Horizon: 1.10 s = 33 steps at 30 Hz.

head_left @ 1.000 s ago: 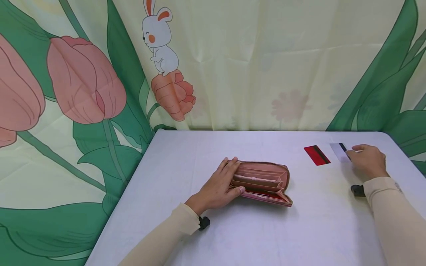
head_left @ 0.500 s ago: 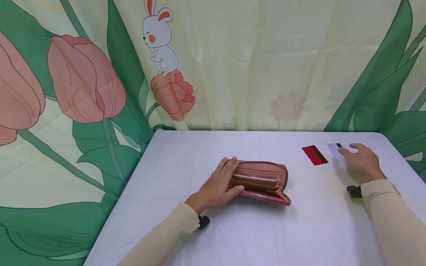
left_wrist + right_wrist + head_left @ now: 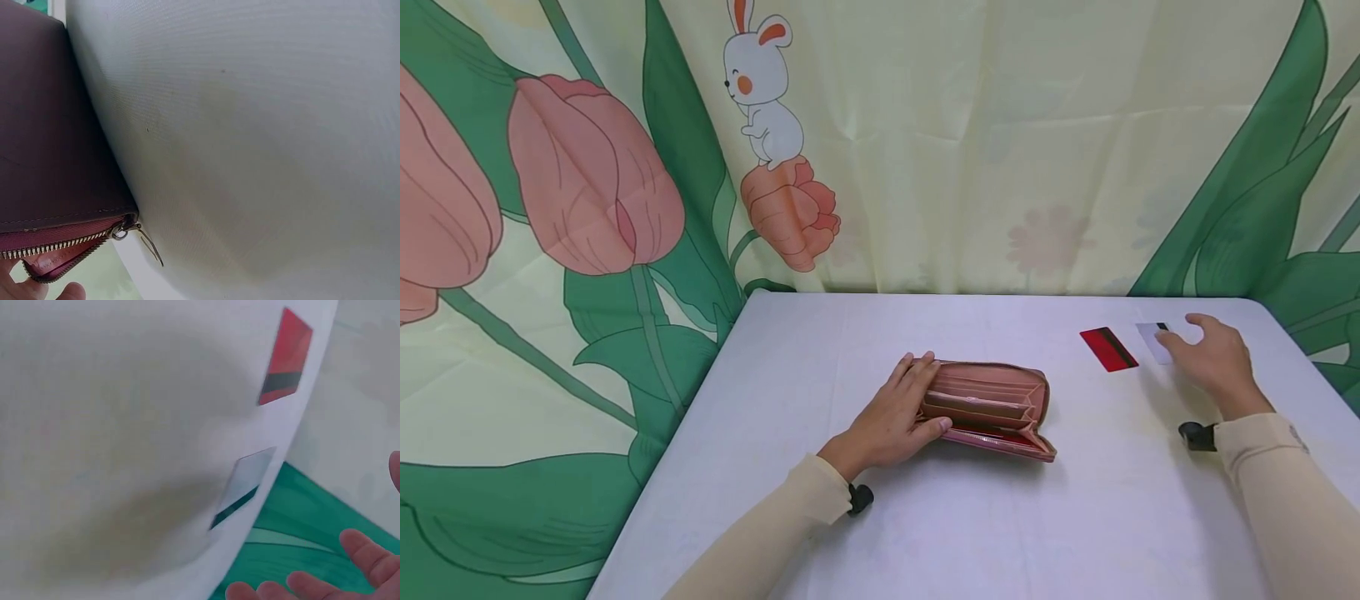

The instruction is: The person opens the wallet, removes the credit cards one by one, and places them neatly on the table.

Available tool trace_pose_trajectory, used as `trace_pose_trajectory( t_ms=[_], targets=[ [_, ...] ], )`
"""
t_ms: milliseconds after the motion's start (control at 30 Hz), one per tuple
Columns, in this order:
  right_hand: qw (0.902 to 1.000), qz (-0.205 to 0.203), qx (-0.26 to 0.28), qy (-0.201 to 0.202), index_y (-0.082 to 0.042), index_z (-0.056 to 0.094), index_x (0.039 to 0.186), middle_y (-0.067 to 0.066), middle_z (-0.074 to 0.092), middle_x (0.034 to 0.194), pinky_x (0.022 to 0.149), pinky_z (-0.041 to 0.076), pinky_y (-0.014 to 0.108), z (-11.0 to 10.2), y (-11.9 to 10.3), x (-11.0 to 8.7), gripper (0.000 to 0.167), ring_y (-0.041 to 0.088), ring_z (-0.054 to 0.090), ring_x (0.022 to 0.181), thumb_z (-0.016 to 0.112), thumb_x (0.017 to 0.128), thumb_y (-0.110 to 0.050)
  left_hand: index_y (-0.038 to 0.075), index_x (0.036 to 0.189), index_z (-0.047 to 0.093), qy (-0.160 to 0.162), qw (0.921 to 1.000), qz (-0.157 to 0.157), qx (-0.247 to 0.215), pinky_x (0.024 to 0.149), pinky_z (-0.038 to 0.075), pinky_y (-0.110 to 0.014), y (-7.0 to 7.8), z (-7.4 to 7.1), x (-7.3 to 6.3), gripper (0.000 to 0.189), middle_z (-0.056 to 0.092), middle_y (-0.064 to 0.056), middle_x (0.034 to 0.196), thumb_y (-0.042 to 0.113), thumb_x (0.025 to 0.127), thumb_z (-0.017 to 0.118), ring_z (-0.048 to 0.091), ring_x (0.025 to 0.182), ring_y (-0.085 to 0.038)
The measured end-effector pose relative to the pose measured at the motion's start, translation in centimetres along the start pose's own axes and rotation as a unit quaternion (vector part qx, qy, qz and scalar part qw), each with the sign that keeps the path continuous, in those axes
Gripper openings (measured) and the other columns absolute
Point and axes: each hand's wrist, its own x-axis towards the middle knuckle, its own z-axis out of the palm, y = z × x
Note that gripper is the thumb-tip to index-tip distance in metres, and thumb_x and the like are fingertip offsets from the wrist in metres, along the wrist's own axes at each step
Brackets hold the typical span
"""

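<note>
A pink zip-around wallet (image 3: 985,404) lies opened out on the table, its card slots and inner pockets showing. My left hand (image 3: 883,421) holds its left end, fingers over the upper half and thumb on the edge of the lower half. In the left wrist view, the wallet's dark outer cover (image 3: 56,137) and zipper (image 3: 56,245) fill the left side. My right hand (image 3: 1213,362) holds nothing; its thumb and fingers are spread apart beside a white card with a dark stripe (image 3: 244,475). To the left of that lies a red card with a dark stripe (image 3: 1108,348).
A white cloth covers the table (image 3: 1075,525). Behind it hangs a printed curtain (image 3: 925,150) with tulips, leaves and a rabbit. A black strap piece (image 3: 1197,436) sits at my right wrist, and another (image 3: 861,499) at my left.
My right hand has drawn back slightly from the white card, and its fingers have spread and lifted. Both cards stay on the table. The left hand keeps its place on the wallet.
</note>
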Motion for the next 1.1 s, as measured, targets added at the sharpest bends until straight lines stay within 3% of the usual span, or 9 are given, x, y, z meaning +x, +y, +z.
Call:
trace_pose_trajectory(
  t_ms=[467,700,900,967,1067,1100],
  targets=[
    [0.9896,-0.138,-0.021,0.036,0.007,0.023,0.161,0.042,0.019,0.160,0.104,0.028,0.083,-0.1,-4.8,-3.4,0.078,0.062,0.014,0.147,0.049,0.107,-0.043,0.013,0.168,0.013,0.005,1.0000,0.002,0.002,0.130,0.014,-0.044,0.1,0.0,-0.1,0.086,0.013,-0.004,0.175,0.060,0.104,0.047,0.007,0.161,-0.032],
    [0.9767,-0.204,-0.028,0.061,0.007,0.038,0.154,0.040,0.037,0.148,0.094,0.040,0.077,0.6,-7.7,-5.4,0.064,0.060,0.037,0.131,0.059,0.105,-0.029,0.014,0.168,0.013,0.006,1.0000,0.002,0.003,0.130,0.012,-0.042,0.1,0.0,0.0,0.087,0.012,-0.003,0.175,0.060,0.103,0.047,0.004,0.162,-0.028],
    [0.9589,-0.272,-0.005,0.079,0.009,0.050,0.145,0.037,0.046,0.141,0.087,0.052,0.073,1.4,-9.8,-7.1,0.053,0.057,0.055,0.118,0.065,0.100,-0.015,0.013,0.168,0.014,0.007,1.0000,0.003,0.003,0.130,0.012,-0.042,0.2,-0.1,-0.1,0.086,0.013,-0.004,0.175,0.060,0.103,0.048,0.004,0.162,-0.027],
    [0.9518,-0.296,0.007,0.080,0.009,0.054,0.141,0.034,0.050,0.137,0.086,0.054,0.069,1.7,-10.4,-7.6,0.049,0.054,0.060,0.114,0.068,0.099,-0.012,0.013,0.168,0.014,0.007,1.0000,0.002,0.004,0.130,0.012,-0.042,0.1,0.0,-0.1,0.086,0.013,-0.004,0.175,0.059,0.103,0.048,0.005,0.162,-0.027],
    [0.9387,-0.334,0.020,0.083,0.008,0.059,0.137,0.031,0.056,0.131,0.085,0.062,0.034,2.4,-11.3,-8.3,0.045,0.049,0.066,0.108,0.071,0.096,-0.008,0.013,0.168,0.014,0.008,1.0000,0.002,0.004,0.130,0.012,-0.042,0.1,0.1,-0.1,0.087,0.013,-0.004,0.175,0.060,0.103,0.048,0.004,0.162,-0.027],
    [0.9343,-0.346,0.022,0.083,0.008,0.060,0.136,0.030,0.057,0.128,0.085,0.062,0.033,2.6,-11.6,-8.5,0.044,0.049,0.067,0.105,0.072,0.096,-0.007,0.013,0.168,0.014,0.008,1.0000,0.001,0.003,0.130,0.012,-0.042,0.1,0.1,-0.1,0.087,0.013,-0.003,0.175,0.060,0.103,0.048,0.004,0.162,-0.027]
  ],
)
